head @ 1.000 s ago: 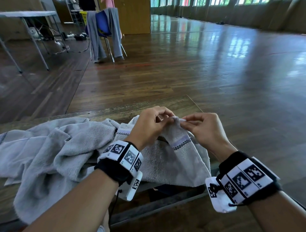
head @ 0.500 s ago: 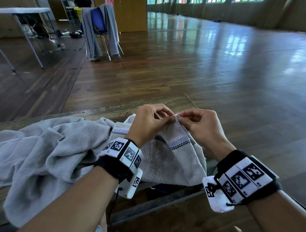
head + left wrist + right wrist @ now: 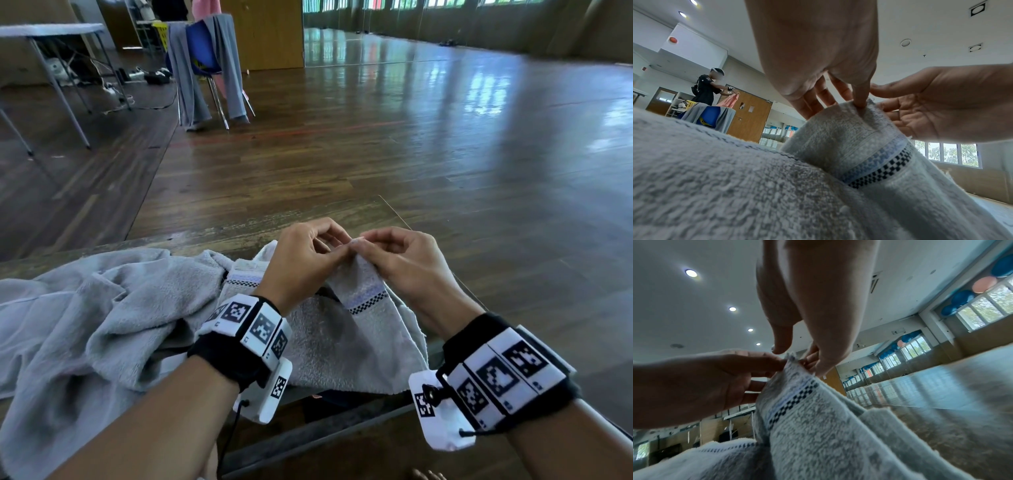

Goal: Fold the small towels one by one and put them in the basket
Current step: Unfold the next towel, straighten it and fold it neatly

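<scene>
A small pale grey towel [image 3: 346,346] with a blue and black checkered band lies on the wooden table [image 3: 212,233] and hangs over its near edge. My left hand [image 3: 342,244] and right hand [image 3: 362,244] meet above it, and both pinch the same raised corner of the towel. In the left wrist view the left fingertips [image 3: 860,104] press into the towel [image 3: 855,138] hem, with the right hand [image 3: 941,105] beside them. The right wrist view shows the towel [image 3: 807,418] corner held between both hands. No basket is in view.
A heap of larger grey towels [image 3: 85,325] covers the table to the left. Beyond the table's far edge lies wooden floor with a blue chair [image 3: 202,58] draped in grey cloth, a folding table [image 3: 51,31] and cables. Another person [image 3: 705,91] stands far off.
My two hands have drawn together at the towel corner, closing the small gap between their fingertips. The towel on the table has hardly moved.
</scene>
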Available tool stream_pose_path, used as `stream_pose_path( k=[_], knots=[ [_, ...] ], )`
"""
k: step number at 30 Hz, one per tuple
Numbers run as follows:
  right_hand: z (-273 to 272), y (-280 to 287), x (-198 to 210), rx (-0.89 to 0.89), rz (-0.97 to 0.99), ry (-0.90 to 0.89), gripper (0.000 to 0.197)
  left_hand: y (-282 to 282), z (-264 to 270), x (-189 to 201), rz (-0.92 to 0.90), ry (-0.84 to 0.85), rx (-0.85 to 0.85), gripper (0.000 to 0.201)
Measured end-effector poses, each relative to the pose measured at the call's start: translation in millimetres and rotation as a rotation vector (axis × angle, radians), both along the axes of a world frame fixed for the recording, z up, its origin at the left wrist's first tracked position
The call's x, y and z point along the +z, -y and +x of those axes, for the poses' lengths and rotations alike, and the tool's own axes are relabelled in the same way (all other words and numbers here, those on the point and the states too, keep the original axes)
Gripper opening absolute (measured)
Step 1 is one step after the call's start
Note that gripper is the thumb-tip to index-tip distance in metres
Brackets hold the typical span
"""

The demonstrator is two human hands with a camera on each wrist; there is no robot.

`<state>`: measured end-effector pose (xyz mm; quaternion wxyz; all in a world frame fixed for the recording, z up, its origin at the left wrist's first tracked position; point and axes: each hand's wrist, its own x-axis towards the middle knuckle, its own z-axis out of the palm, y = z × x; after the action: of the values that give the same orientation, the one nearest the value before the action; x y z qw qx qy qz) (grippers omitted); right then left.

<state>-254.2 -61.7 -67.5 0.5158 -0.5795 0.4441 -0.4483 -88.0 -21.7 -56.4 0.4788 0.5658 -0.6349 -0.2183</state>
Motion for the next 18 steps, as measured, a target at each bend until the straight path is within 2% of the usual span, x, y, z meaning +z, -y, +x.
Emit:
stream_pose_path(
  k=[2,6,9,13,18],
  knots=[
    [3.4,-1.8,-1.0,-0.027,-0.07,-0.027,0.021,-0.5,-0.5,-0.3,-0.003,0.012,0.002,0.019],
    [6.0,-3.6,-0.2,-0.049,-0.165,-0.08,0.011,4.1,2.5,-1.6,-0.005,0.1,0.026,0.026],
    [2.6,-3.3,4.4,-0.042,-0.21,-0.099,0.01,4.9,6.0,-2.0,-0.022,0.174,-0.039,0.032],
    [1.5,-7.3,8.0,0.032,-0.185,-0.131,0.005,2.1,6.5,0.9,-0.013,0.148,-0.166,0.026],
    [1.6,-9.7,8.0,0.063,-0.197,-0.161,0.002,-0.2,4.2,-0.1,-0.031,0.152,-0.173,0.024]
  ],
)
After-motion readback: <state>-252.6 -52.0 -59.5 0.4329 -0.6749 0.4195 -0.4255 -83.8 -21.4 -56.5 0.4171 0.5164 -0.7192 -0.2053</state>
